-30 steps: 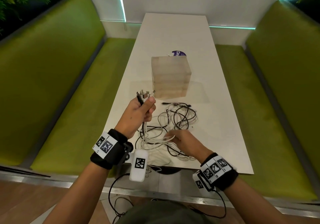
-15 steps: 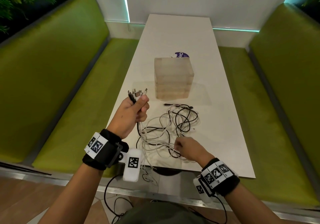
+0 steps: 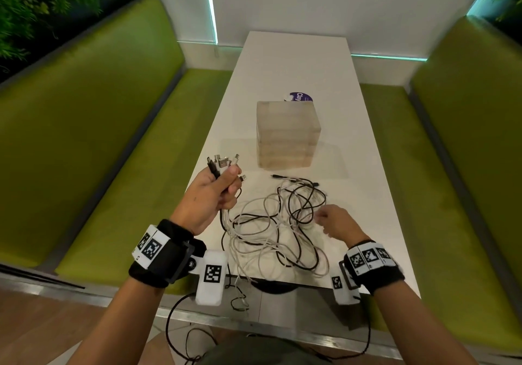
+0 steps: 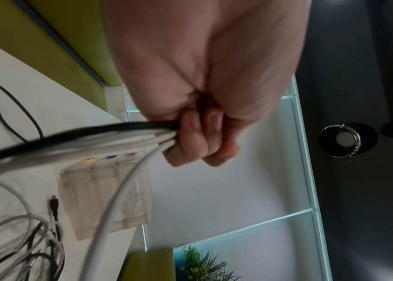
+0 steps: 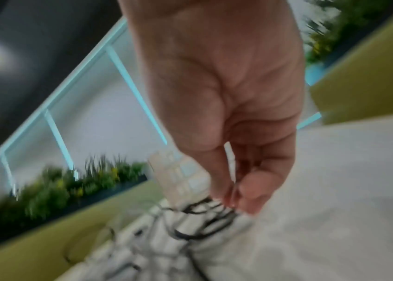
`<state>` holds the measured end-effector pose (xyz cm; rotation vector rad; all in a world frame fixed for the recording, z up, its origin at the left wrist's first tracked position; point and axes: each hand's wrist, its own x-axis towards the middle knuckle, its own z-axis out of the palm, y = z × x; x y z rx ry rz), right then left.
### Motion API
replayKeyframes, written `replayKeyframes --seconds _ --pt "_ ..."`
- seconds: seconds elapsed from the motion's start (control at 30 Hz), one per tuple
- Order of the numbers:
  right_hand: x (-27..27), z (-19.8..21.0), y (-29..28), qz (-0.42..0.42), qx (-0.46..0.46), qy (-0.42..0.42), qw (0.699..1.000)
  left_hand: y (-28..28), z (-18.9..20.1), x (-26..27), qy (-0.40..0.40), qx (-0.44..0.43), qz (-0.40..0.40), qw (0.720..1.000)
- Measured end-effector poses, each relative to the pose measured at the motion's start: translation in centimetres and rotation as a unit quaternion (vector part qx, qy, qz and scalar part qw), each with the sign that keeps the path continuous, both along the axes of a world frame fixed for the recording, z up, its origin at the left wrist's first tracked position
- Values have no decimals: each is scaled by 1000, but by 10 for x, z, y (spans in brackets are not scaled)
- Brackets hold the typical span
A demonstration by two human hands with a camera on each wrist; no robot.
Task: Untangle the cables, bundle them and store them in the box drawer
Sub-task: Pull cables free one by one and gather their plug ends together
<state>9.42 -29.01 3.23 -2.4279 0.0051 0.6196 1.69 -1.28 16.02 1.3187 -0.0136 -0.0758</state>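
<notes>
My left hand (image 3: 226,185) is raised over the table's left edge and grips a bunch of black and white cable ends, with their connectors (image 3: 223,162) sticking up out of the fist. In the left wrist view the left hand (image 4: 190,146) has its fingers curled round those strands (image 4: 99,142). The cables (image 3: 278,232) hang down into a loose tangle on the white table (image 3: 364,195). My right hand (image 3: 322,220) is at the tangle's right edge, fingers bent toward the thumb. The right wrist view is blurred, so a strand between the fingers (image 5: 217,180) cannot be made out. The translucent drawer box (image 3: 288,136) stands behind the cables.
A purple round label (image 3: 300,97) lies behind the box. Green benches (image 3: 135,167) run along both sides of the table. One black connector (image 3: 275,177) lies just in front of the box. Some cable loops hang over the near table edge (image 3: 243,282).
My left hand has lifted the cable ends and drifted left. My right hand left the middle of the pile and moved right and forward. The tangle now lies more spread out.
</notes>
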Motion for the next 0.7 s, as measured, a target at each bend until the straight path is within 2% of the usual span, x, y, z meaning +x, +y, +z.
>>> replayKeyframes --seconds 0.03,0.1,0.2,0.33,0.4,0.53,0.6,0.7 --pt "3 -7 -5 -11 -43 -31 999 -1 0 0 -4 4 -4 1000" --pt "3 -18 -5 28 -73 -42 996 -4 -1 0 -15 14 -13 1000" --pt "-3 -30 -2 43 -52 -60 996 -9 -1 -1 -15 24 -16 999" --pt "-4 -42 -6 -36 -14 -90 995 -9 -7 0 -15 39 -20 999" --pt "-3 -43 -5 -45 -2 -91 995 -8 -11 1 -17 42 -38 998" --pt "3 -42 -5 -35 -20 -91 995 -10 -14 3 0 -1 -38 999" --pt "6 -38 -7 -37 6 -78 996 -11 -15 5 10 -14 -28 999" --pt "8 -17 -8 -64 140 -94 984 -14 -17 6 22 -4 -29 999"
